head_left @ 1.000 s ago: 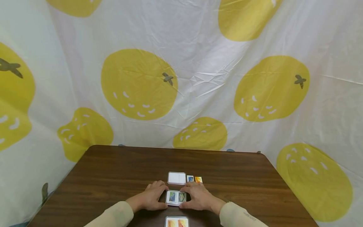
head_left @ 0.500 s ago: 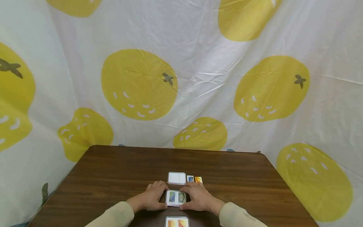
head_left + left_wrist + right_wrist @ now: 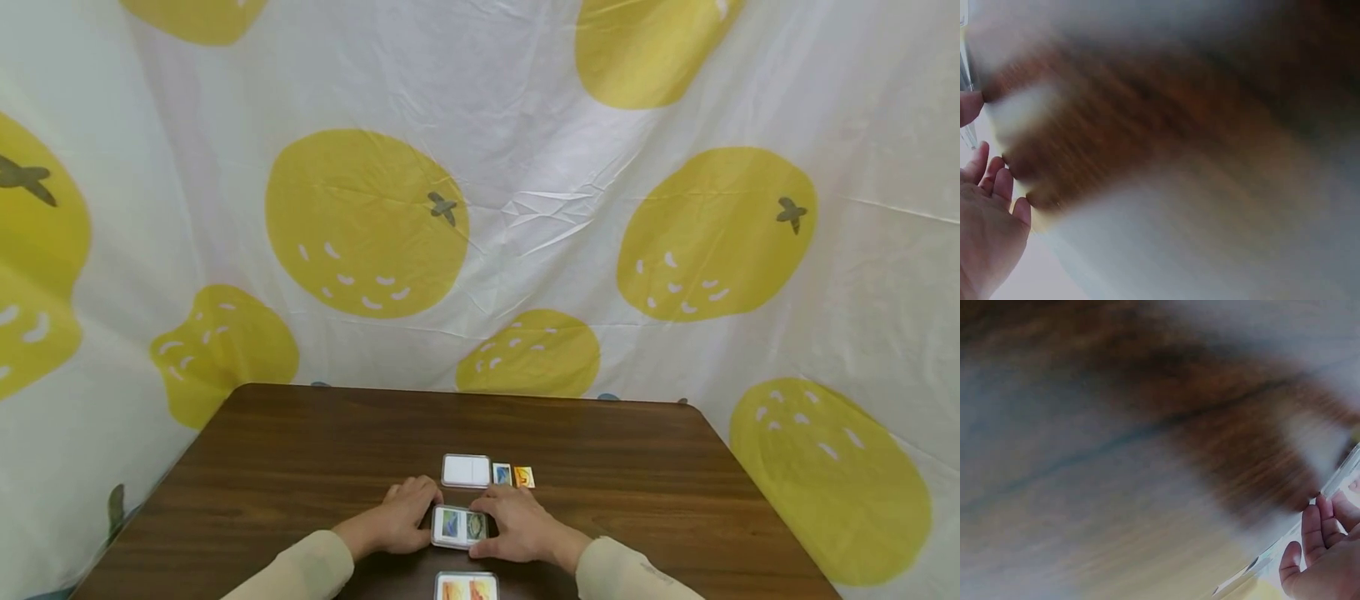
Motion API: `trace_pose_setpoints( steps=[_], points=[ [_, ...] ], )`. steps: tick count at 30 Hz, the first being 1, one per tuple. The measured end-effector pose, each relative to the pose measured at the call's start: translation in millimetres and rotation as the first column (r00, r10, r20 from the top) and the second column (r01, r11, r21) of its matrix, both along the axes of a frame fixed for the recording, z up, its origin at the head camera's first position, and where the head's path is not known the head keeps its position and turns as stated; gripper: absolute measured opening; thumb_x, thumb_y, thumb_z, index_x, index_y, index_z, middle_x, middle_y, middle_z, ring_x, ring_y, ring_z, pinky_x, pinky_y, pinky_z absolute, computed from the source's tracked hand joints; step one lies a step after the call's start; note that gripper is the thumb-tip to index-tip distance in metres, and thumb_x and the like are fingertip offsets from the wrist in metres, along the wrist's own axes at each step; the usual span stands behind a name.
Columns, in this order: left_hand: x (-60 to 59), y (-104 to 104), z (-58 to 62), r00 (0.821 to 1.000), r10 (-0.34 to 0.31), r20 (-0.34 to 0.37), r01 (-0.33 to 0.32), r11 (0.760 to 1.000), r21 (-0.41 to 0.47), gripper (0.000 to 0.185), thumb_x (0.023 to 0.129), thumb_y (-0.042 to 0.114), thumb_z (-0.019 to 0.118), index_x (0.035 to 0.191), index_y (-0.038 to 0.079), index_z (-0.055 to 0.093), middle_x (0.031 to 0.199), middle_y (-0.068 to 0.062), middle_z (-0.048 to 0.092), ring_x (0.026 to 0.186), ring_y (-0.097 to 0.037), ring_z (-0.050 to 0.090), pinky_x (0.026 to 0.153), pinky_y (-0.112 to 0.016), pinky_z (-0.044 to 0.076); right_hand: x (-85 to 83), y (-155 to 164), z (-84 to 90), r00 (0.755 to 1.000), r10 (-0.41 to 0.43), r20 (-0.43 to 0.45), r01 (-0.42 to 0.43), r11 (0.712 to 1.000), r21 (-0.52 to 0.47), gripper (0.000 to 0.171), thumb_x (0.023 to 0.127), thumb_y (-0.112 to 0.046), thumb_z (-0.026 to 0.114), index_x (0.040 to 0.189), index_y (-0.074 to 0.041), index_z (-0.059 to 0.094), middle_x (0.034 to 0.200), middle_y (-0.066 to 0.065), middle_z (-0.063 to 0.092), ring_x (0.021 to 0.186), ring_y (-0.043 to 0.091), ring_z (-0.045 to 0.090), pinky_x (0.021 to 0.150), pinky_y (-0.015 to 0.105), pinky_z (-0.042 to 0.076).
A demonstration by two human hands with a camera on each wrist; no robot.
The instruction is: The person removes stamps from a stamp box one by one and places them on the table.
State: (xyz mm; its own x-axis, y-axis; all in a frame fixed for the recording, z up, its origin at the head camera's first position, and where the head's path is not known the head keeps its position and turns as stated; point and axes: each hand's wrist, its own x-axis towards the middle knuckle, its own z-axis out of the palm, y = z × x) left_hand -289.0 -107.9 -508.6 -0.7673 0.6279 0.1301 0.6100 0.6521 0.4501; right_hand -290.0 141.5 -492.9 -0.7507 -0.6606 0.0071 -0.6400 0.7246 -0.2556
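Lifted a touch and tilted since a second ago, the clear plastic case with two picture cards inside point(image 3: 460, 527) now sits slightly nearer the person, held between both hands just above the dark brown wooden surface point(image 3: 285, 467). Left hand point(image 3: 401, 517) has its grip curled on the case's left edge; right hand point(image 3: 517, 525) has its grip curled round the right edge, thumb underneath. Just beyond lies a white-faced clear case point(image 3: 466, 470), with two small loose picture cards point(image 3: 513, 476) beside it on the right. Another case showing orange pictures point(image 3: 467, 586) lies nearest the person. Behind hangs a white cloth printed with yellow fruit point(image 3: 367, 221). Both wrist views are blurred.
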Motion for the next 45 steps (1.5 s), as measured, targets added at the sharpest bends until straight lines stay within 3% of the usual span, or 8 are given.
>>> trace_pose_setpoints(
  steps=[11, 31, 39, 45],
  points=[
    [-0.6, -1.1, 0.3, 1.000, -0.019, 0.017, 0.020, 0.999, -0.025, 0.052, 0.082, 0.038, 0.075, 0.118, 0.009, 0.051, 0.119, -0.001, 0.045, 0.109, -0.024, 0.043, 0.091, -0.048, 0.035, -3.2, 2.6, -2.0, 0.998, -0.065, -0.017, 0.065, 0.998, -0.009, 0.061, 0.081, -0.057, 0.074, 0.125, -0.015, 0.066, 0.132, 0.009, 0.058, 0.128, 0.030, 0.049, 0.102, 0.057, 0.036],
    [5.0, -0.5, 6.8, 0.999, -0.028, 0.020, 0.029, 0.999, -0.021, 0.050, 0.085, 0.033, 0.071, 0.122, 0.008, 0.048, 0.122, -0.001, 0.044, 0.112, -0.026, 0.043, 0.092, -0.048, 0.035, -3.5, 0.6, -3.6, 0.995, -0.096, -0.009, 0.096, 0.995, -0.026, 0.064, 0.076, -0.063, 0.075, 0.120, -0.018, 0.068, 0.126, 0.005, 0.060, 0.120, 0.026, 0.054, 0.100, 0.054, 0.038],
    [1.6, -4.7, 3.6, 0.999, -0.012, 0.051, 0.012, 1.000, -0.007, 0.029, 0.086, 0.019, 0.064, 0.111, 0.016, 0.048, 0.118, 0.002, 0.043, 0.110, -0.024, 0.041, 0.092, -0.051, 0.033, 1.2, -2.1, -2.0, 0.999, -0.053, 0.002, 0.053, 0.999, -0.009, 0.063, 0.079, -0.062, 0.074, 0.124, -0.018, 0.067, 0.129, 0.003, 0.059, 0.124, 0.025, 0.051, 0.102, 0.056, 0.037],
    [0.8, -4.4, 2.8, 0.998, -0.024, 0.055, 0.026, 0.999, -0.021, 0.045, 0.084, 0.030, 0.070, 0.121, 0.013, 0.050, 0.124, 0.000, 0.045, 0.115, -0.026, 0.042, 0.096, -0.053, 0.033, 0.9, -0.8, -0.1, 0.996, -0.090, 0.019, 0.090, 0.996, -0.010, 0.064, 0.079, -0.060, 0.074, 0.125, -0.017, 0.066, 0.134, 0.009, 0.057, 0.128, 0.030, 0.050, 0.104, 0.056, 0.035]
  ],
)
